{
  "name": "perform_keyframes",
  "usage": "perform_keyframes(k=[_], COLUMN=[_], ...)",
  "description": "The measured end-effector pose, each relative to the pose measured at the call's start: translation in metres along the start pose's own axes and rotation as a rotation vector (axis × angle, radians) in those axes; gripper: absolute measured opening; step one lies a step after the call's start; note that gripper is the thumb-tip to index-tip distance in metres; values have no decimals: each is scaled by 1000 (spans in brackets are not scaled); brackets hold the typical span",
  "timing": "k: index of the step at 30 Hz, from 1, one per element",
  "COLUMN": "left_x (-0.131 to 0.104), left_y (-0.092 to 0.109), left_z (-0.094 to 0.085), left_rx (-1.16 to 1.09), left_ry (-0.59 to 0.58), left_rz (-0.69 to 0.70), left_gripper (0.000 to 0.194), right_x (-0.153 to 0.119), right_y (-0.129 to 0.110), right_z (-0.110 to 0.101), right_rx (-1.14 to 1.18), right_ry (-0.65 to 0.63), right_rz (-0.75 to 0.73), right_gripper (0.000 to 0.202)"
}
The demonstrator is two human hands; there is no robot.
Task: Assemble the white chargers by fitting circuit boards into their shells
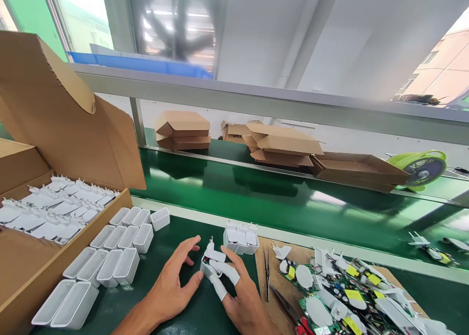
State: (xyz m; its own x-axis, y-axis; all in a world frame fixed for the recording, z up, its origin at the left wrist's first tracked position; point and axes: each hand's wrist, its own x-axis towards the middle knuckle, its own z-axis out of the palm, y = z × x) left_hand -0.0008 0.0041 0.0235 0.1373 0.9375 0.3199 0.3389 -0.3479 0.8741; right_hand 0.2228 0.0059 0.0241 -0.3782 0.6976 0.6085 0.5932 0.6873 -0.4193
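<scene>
My right hand (240, 286), with white covers on some fingers, holds a small white plug casing (209, 266) near the front middle of the green mat. The casing is partly open, and a little of its inside shows. My left hand (176, 283) is beside it with fingers apart, its thumb close to the casing's left side. Behind my hands stands a group of white casings with plug tops (241, 238). Rows of open white housings (115, 237) stand to the left.
An open cardboard box (113, 217) of white plug units is at the left. Tweezers (267, 271), red-handled pliers (302, 325) and piled circuit boards (340, 296) lie at the right. Cardboard trays (359, 171) and a green fan (421, 168) stand beyond the green belt (227, 188).
</scene>
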Motion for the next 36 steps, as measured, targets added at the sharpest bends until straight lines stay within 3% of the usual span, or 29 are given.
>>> perform_keyframes(k=[4,13,21,26,30,36], left_x=[-1,1,17,16,14,14], left_y=[-6,-5,4,3,5,8], left_z=[10,13,21,27,25,22], left_rx=[-19,-125,-298,-252,-244,-238], left_ry=[-121,-128,-52,20,5,-1], left_rz=[8,25,-115,-172,-199,-176], left_gripper=[77,79,53,51,48,42], right_x=[-4,4,-3,0,-1,1], right_y=[0,-6,2,-2,-3,-5], right_z=[-1,-1,-9,-6,-3,-9], right_rx=[51,67,-177,-124,-143,-33], right_ry=[3,-59,-153,-214,-249,-198], right_rz=[-78,-31,-149,-23,-34,33], right_gripper=[52,53,46,55,58,56])
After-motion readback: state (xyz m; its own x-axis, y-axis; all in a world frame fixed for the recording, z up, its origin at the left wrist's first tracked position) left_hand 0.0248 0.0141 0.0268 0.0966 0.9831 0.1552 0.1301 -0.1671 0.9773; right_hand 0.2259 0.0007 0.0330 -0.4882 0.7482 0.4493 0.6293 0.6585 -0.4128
